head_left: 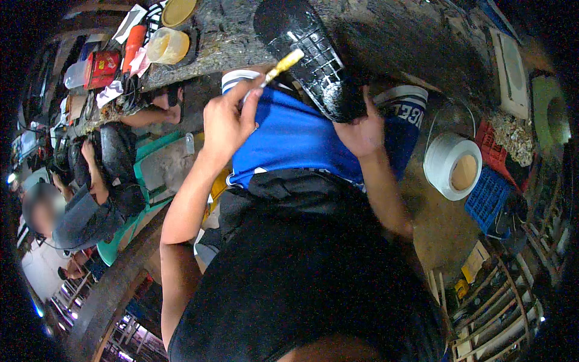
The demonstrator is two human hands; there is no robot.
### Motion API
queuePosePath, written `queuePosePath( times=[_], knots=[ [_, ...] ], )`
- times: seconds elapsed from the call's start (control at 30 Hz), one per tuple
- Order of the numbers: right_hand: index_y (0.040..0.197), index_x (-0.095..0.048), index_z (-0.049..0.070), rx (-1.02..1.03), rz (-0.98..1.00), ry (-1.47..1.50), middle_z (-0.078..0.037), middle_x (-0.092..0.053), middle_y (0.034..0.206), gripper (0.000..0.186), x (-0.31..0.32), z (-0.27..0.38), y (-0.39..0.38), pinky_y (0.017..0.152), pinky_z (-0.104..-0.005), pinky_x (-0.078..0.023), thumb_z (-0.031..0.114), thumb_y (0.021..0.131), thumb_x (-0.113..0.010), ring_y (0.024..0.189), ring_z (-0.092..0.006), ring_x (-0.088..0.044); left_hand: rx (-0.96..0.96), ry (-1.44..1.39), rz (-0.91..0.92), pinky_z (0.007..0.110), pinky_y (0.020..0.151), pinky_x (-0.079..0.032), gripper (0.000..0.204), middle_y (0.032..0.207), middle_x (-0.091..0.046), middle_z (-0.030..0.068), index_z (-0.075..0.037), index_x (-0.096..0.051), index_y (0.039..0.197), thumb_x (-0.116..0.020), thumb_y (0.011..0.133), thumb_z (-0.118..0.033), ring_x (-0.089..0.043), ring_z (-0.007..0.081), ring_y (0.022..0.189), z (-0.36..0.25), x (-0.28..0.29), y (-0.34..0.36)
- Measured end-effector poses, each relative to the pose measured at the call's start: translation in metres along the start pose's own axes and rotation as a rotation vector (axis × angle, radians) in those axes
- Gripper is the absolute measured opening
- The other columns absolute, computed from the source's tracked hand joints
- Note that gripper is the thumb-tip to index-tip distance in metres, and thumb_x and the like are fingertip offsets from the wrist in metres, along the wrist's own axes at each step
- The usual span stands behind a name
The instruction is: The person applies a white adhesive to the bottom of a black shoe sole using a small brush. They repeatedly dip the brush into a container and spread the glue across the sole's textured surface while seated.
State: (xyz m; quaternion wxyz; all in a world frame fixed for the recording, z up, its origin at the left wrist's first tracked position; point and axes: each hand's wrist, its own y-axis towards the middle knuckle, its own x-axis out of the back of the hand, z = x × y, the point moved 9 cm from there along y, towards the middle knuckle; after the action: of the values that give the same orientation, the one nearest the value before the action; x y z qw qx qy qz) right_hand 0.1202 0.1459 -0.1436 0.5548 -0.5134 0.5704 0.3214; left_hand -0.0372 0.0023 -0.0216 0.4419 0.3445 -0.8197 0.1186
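Observation:
My left hand [230, 122] is closed around the pale handle of a small brush [283, 65], its yellowish end pointing up and to the right over a black shoe sole [295, 37]. The sole's ribbed, gridded face is turned toward me and shines as if wet, most of all near its lower end. Around that lower end my right hand [362, 134] grips the sole, thumb along its edge; some fingers are hidden beneath. The sole is tilted above my lap, its upper end over the dark worktable [235, 42].
On the table at left stand a tub of yellowish paste [167, 46], a round lid [179, 11], an orange-red cylinder [134, 45] and a red container [102, 69]. Right of my legs is a white bucket [445, 158] near a blue crate [486, 194]. Another person [90, 211] sits at left.

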Motion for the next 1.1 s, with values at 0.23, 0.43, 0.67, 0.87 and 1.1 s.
queuePosePath(
  times=[0.23,0.43,0.67,0.87,1.1],
  knots=[
    [0.138,-0.056,0.007,0.014,-0.067,-0.135,-0.01,-0.061,0.14,0.044,0.013,0.0,0.0,0.114,-0.0442,-0.039,0.032,0.101,-0.058,0.129,-0.0267,-0.056,0.063,-0.102,0.218,0.034,0.058,-0.052,0.022,0.086,-0.073,0.0162,-0.01,-0.074,0.115,-0.065,0.095,-0.013,-0.069,0.0245,0.06,-0.04,-0.028,-0.046],
    [0.136,-0.057,0.008,-0.046,-0.142,-0.362,-0.009,-0.063,0.137,0.04,0.026,0.005,-0.008,0.109,-0.041,-0.044,0.033,0.105,-0.052,0.125,-0.0236,-0.058,-0.02,-0.151,0.37,0.034,0.073,-0.056,0.015,0.096,-0.077,0.0129,-0.005,-0.075,0.106,-0.067,0.094,-0.01,-0.072,0.0216,0.075,-0.058,-0.031,-0.063],
    [0.141,-0.054,0.004,0.032,-0.138,-0.12,-0.012,-0.053,0.148,0.042,0.021,-0.001,0.003,0.123,-0.0438,-0.026,0.028,0.107,-0.046,0.138,-0.0268,-0.048,0.135,-0.242,-0.14,0.025,0.062,-0.048,0.023,0.088,-0.075,0.0116,-0.004,-0.071,0.118,-0.063,0.098,-0.011,-0.058,0.0048,0.071,0.02,0.021,0.008],
    [0.141,-0.053,0.002,-0.036,0.031,0.037,-0.013,-0.054,0.147,0.044,0.009,-0.002,0.003,0.122,-0.0447,-0.027,0.028,0.106,-0.049,0.138,-0.0278,-0.048,0.01,-0.023,-0.077,0.029,0.057,-0.049,0.023,0.079,-0.071,0.016,-0.011,-0.073,0.118,-0.064,0.097,-0.015,-0.065,0.0174,0.059,0.029,0.009,0.012],
    [0.141,-0.054,0.005,-0.02,-0.015,-0.027,-0.011,-0.056,0.145,0.044,0.015,-0.001,0.002,0.121,-0.0445,-0.03,0.029,0.104,-0.053,0.135,-0.0266,-0.051,-0.024,-0.18,0.273,0.032,0.054,-0.048,0.022,0.079,-0.072,0.0109,-0.011,-0.075,0.115,-0.067,0.094,-0.017,-0.06,0.018,0.053,0.002,-0.015,-0.019]
  ],
)
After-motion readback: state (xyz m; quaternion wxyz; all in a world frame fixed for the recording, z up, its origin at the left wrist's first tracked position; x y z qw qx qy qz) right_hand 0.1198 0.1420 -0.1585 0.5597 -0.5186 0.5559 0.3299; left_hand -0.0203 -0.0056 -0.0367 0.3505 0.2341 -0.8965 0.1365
